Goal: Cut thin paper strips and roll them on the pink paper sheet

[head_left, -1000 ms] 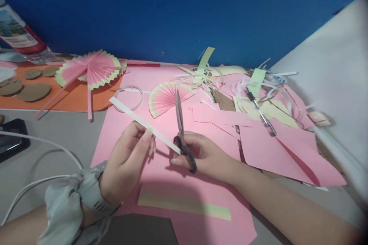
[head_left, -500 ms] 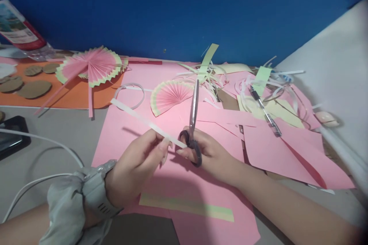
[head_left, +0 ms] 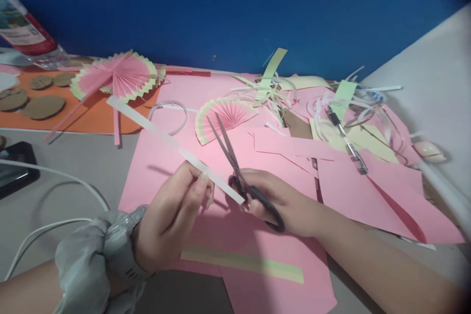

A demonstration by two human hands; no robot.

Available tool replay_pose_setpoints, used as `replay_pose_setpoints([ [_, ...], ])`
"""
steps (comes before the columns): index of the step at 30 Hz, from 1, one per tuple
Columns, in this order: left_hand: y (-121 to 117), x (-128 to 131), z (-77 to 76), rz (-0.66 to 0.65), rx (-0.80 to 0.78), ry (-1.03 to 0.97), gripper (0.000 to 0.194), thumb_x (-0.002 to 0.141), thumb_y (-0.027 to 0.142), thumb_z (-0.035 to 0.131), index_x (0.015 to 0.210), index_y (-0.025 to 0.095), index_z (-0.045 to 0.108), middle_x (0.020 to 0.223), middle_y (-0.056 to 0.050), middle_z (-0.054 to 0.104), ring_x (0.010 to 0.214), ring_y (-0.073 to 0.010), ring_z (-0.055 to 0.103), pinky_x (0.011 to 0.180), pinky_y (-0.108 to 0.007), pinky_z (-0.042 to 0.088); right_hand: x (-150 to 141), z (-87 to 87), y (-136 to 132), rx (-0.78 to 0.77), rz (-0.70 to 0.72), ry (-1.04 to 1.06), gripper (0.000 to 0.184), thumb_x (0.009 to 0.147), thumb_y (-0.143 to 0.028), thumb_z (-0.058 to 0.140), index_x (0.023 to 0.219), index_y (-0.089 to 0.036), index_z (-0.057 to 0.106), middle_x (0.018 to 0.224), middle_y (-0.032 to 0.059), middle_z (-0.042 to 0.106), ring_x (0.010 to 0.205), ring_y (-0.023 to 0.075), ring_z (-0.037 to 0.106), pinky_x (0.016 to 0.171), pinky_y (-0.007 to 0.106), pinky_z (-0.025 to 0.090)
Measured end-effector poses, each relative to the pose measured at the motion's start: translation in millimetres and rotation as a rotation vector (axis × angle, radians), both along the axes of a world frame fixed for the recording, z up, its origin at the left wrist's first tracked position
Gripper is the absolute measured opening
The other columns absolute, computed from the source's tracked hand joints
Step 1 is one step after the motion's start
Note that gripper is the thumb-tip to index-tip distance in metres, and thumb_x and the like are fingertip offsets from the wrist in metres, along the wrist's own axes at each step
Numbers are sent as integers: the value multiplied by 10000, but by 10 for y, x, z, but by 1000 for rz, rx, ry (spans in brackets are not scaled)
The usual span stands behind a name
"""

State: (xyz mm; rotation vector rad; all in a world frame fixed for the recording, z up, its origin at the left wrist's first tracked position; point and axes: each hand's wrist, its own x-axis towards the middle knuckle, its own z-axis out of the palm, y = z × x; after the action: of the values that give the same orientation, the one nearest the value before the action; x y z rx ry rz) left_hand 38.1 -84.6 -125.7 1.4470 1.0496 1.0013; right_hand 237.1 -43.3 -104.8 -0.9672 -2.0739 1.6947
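Scissors (head_left: 258, 196), slightly open, are gripped by the right hand (head_left: 289, 200); a pale strip (head_left: 224, 187), pinched in the left hand (head_left: 171, 216), is best kept flat, fingertips (head_left: 202, 180) clear of blades (head_left: 232, 158).

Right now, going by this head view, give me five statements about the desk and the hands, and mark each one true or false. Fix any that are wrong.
1. The left hand pinches the white paper strip. True.
2. The scissors in the right hand have their blades closed. False: the blades are spread apart.
3. Brown discs lie on the orange sheet. True.
4. The pen lies on the orange sheet. False: it lies to the right of the scissors, partly over a pink sheet.
5. The green-and-yellow strip lies nearer the person than the scissors. True.
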Motion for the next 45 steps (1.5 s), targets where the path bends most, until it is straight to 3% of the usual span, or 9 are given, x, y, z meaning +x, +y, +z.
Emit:
replay_pose_setpoints([
  [6,15,30,19,37,42,-23,234,987,295,313,811,223,449,728,31,465,656,-97,455,617,-278,382,-25,48,8,-31,75,-103,240,779,-310,620,687,-180,442,722,-20,437,644,117,407,574,255,318],
  [9,32,37,24,50,28,-45,239,985,306,325,796,223,447,722,38,452,649,-90,440,606,-261,378,-37,60,7,-68,75,-91,195,774,-253,598,685,-179,442,712,-26,430,626,107,409,561,241,326],
  [20,28,20,43,30,27,-75,247,979,312,349,780,213,456,691,44,460,615,-76,436,584,-237,379,-17,42,3,-41,85,-100,233,810,-315,559,679,-183,419,709,-23,432,631,114,401,584,254,339],
  [27,38,28,25,38,7,-88,245,978,308,350,776,217,452,686,47,466,605,-78,442,575,-239,384,-26,48,2,-78,88,-115,213,801,-270,573,679,-185,419,709,-28,432,619,108,407,568,244,345],
  [34,53,34,25,64,-21,-89,246,971,325,366,768,218,453,664,53,474,586,-77,453,555,-228,392,-42,38,6,-88,50,-104,319,814,-380,592,656,-187,394,689,-38,394,612,103,369,560,242,317],
  [45,44,24,32,73,-38,-104,252,965,322,379,749,214,450,660,46,485,588,-80,467,559,-218,398,-62,86,-16,-34,72,-174,300,841,-417,557,701,-180,438,721,-16,436,656,122,409,609,253,345],
])
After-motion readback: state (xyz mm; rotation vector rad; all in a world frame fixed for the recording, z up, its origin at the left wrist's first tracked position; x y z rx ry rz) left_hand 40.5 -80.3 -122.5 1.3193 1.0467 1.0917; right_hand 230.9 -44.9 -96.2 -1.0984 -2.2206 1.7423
